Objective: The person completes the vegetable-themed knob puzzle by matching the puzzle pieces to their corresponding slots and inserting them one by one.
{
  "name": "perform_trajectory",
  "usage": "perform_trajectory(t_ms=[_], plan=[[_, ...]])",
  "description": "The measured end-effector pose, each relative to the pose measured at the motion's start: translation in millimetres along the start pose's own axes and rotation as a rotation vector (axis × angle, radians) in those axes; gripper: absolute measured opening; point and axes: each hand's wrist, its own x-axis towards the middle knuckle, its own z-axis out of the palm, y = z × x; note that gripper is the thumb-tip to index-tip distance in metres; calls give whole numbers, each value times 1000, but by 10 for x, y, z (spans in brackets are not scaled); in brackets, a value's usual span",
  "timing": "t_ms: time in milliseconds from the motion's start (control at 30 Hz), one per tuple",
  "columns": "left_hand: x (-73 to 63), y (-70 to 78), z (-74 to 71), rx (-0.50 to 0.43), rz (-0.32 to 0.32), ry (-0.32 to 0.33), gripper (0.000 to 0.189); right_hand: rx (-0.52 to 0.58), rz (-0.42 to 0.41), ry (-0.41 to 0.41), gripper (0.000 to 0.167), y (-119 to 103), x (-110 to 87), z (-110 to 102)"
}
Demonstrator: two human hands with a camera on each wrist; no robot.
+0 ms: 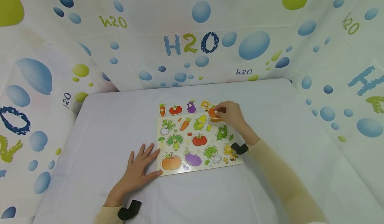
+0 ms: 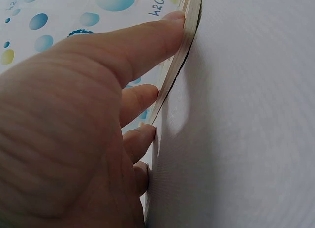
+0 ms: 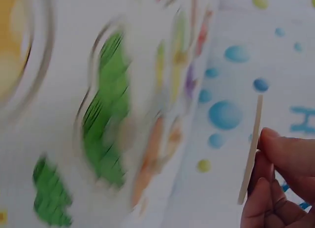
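My right hand (image 1: pixel 230 113) pinches an orange pumpkin puzzle piece (image 1: pixel 211 111) by its knob, over the top right part of a vegetable puzzle board (image 1: pixel 186 144). In the right wrist view the held piece (image 3: pixel 250 159) shows edge-on as a thin wooden slab at the fingertips. Below it another orange shape (image 1: pixel 214 120) is partly hidden. With fingers spread, my left hand (image 1: pixel 138 170) rests at the board's left side; in the left wrist view its thumb (image 2: pixel 152 46) touches the board's edge. Printed pictures include a pumpkin (image 1: pixel 171 162), an eggplant (image 1: pixel 193 159) and a tomato (image 1: pixel 199 140).
Along the board's far edge lie loose pieces: a carrot (image 1: pixel 162 110), a tomato (image 1: pixel 175 110), an eggplant (image 1: pixel 191 107) and a mushroom (image 1: pixel 205 105). A white cloth (image 1: pixel 96 144) covers the table. A patterned curtain (image 1: pixel 135 27) stands behind and at both sides.
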Motion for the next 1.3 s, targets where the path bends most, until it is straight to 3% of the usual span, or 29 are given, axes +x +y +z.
perform_trajectory(t_ms=[233,533,667,933,1300], plan=[[10,-14,-17,1,-14,-18,78,46,-39,-47,14,-442,-380,224],[41,-31,-6,4,-6,-26,77,22,-210,-170,9,-789,-728,735],[57,-51,6,14,1,-27,77,-18,-252,-192,9,-859,-808,924],[50,-58,11,8,-1,-29,77,-72,-236,-232,9,-961,-911,1220],[25,-25,-10,3,-10,-30,77,-130,-277,-216,10,-970,-904,1370]])
